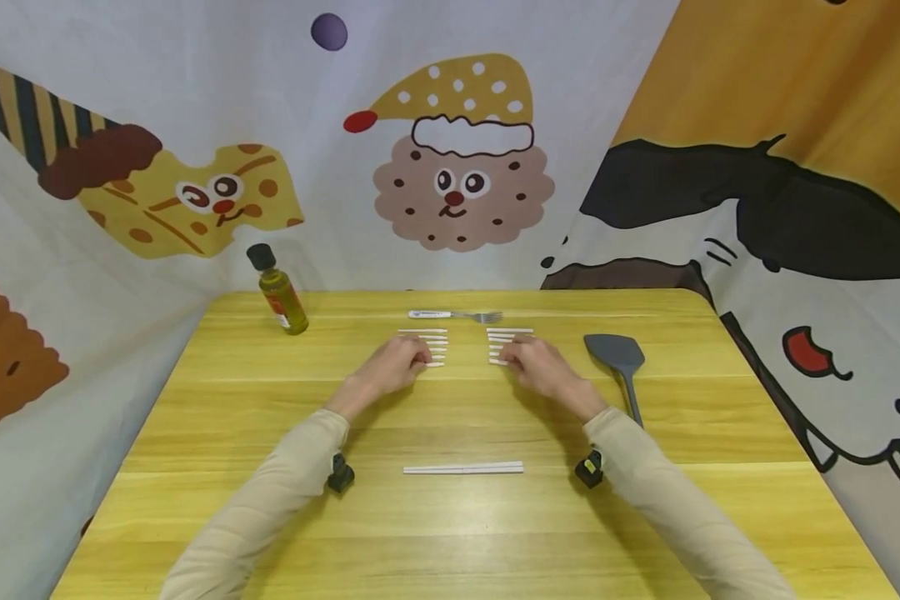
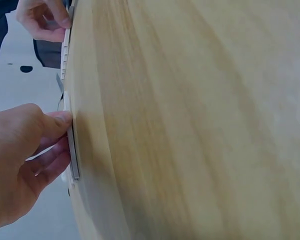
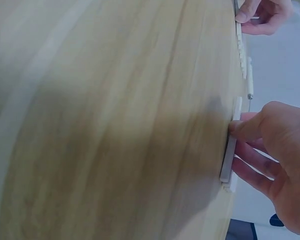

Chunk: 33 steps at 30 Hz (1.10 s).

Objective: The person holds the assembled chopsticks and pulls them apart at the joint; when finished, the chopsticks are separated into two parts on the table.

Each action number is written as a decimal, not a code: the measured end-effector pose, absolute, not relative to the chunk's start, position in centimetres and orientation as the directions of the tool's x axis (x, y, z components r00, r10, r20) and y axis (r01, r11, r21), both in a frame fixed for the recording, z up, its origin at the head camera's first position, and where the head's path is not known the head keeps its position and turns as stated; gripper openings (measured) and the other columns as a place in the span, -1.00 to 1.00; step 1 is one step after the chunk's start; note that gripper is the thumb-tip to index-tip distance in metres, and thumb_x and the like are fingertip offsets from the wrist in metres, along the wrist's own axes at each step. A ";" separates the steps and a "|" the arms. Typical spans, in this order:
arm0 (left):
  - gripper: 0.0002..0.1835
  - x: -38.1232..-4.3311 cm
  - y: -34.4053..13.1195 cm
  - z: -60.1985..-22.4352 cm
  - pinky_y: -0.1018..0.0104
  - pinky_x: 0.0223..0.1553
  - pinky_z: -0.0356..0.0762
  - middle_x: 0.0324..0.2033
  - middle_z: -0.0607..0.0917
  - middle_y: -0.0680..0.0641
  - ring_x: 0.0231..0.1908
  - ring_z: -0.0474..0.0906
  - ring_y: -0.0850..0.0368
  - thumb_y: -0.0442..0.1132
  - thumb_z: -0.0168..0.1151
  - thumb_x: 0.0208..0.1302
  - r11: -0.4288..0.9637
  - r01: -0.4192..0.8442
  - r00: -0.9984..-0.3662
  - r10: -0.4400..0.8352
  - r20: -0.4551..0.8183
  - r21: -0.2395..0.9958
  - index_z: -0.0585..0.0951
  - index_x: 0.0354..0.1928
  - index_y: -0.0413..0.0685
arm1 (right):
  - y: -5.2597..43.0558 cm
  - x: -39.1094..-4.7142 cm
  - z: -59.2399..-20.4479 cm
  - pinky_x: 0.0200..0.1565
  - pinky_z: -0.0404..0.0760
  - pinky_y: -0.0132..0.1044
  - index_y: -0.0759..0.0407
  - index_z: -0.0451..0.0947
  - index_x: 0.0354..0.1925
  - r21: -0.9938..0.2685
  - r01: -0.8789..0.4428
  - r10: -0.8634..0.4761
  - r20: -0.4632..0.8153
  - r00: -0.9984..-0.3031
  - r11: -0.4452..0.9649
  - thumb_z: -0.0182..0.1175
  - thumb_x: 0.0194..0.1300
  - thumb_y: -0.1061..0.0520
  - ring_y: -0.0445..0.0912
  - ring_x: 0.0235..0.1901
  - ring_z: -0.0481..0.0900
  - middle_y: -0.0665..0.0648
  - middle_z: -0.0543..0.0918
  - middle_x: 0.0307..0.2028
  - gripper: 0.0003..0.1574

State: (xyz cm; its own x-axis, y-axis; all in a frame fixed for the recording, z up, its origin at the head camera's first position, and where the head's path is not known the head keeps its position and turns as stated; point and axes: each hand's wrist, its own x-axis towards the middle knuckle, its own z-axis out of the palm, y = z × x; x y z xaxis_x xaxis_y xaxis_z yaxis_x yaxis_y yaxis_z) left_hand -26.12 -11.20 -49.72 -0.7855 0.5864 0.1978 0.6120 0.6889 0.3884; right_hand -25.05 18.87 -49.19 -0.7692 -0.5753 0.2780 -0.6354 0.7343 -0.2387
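Note:
Two groups of several short white sticks lie in parallel rows on the table, a left row [image 1: 437, 342] and a right row [image 1: 500, 338]. My left hand [image 1: 396, 367] is at the near end of the left row. Its thumb and fingers pinch a white stick [image 2: 74, 157] low against the wood. On the other side my right hand [image 1: 543, 368] pinches another white stick [image 3: 229, 155] between thumb and fingers, close over the tabletop. Parts of both rows are hidden behind the fingers.
A fork [image 1: 450, 316] with a white handle lies beyond the rows. White chopsticks [image 1: 462, 468] lie nearer me, between the forearms. A grey spatula [image 1: 621, 357] is on the right, and an oil bottle [image 1: 283, 300] stands at the back left of the wooden table [image 1: 457, 542].

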 end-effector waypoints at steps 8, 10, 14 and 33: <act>-0.93 -26.0 -11.3 -50.0 0.29 -0.19 0.66 -0.32 0.69 -0.03 -0.28 0.59 0.13 -0.42 0.33 0.27 0.695 0.604 -0.792 0.578 0.196 0.389 0.72 -0.26 -0.14 | 18.7 -24.9 -49.2 -0.27 0.73 -0.24 0.19 0.75 -0.24 -0.234 -0.629 -0.566 0.285 -0.773 0.741 0.32 0.14 0.45 -0.08 -0.33 0.64 0.11 0.71 -0.31 -0.75; -0.93 -25.9 -11.3 -49.9 0.29 -0.18 0.66 -0.32 0.69 -0.03 -0.28 0.59 0.13 -0.42 0.33 0.27 0.700 0.602 -0.794 0.577 0.192 0.385 0.72 -0.26 -0.13 | 18.7 -24.8 -49.2 -0.25 0.74 -0.23 0.20 0.75 -0.24 -0.242 -0.628 -0.564 0.287 -0.774 0.740 0.34 0.15 0.45 -0.06 -0.33 0.66 0.12 0.72 -0.30 -0.76; -0.92 -25.5 -11.5 -49.5 0.29 -0.19 0.66 -0.30 0.70 -0.03 -0.27 0.60 0.13 -0.41 0.31 0.29 0.706 0.597 -0.798 0.571 0.194 0.381 0.72 -0.24 -0.12 | 18.8 -24.6 -49.1 -0.23 0.76 -0.21 0.21 0.75 -0.24 -0.240 -0.644 -0.568 0.319 -0.759 0.726 0.37 0.15 0.41 -0.03 -0.31 0.69 0.14 0.73 -0.29 -0.79; -0.88 -16.8 -10.0 -45.9 0.50 -0.19 0.65 -0.18 0.72 0.01 -0.22 0.64 0.22 -0.31 0.30 0.37 0.585 0.651 -0.682 0.731 0.034 0.483 0.72 -0.11 -0.11 | 16.3 -17.0 -46.0 -0.20 0.72 -0.31 0.26 0.67 -0.07 -0.475 -0.640 -0.659 0.155 -0.736 0.604 0.34 0.30 0.27 -0.14 -0.26 0.67 0.12 0.73 -0.21 -0.79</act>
